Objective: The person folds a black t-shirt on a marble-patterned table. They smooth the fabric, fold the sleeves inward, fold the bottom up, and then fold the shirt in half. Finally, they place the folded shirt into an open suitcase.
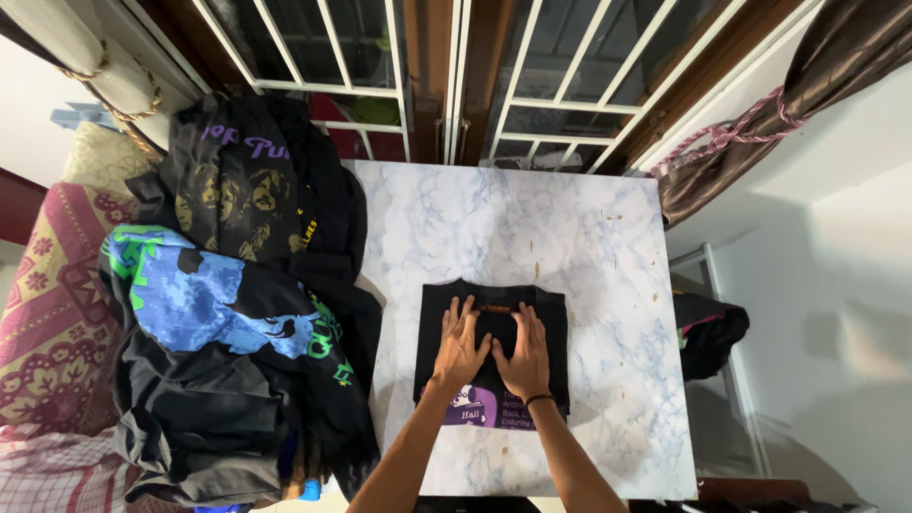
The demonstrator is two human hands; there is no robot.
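folded black shirt lies mid-surface beside the clothes pile, soft and light i'd judge, so you press it flat with left hand and right hand, fingers spread, pinching nothing; take it by the edges.

Both forearms are reaching up from the bottom edge of the view, converging toward the middle. The left hand is lying palm down, fingers spread and pointing away from the body. The right hand is lying flat beside it, fingers likewise extended, its thumb touching the left hand's thumb side. A dark band is circling the right wrist.
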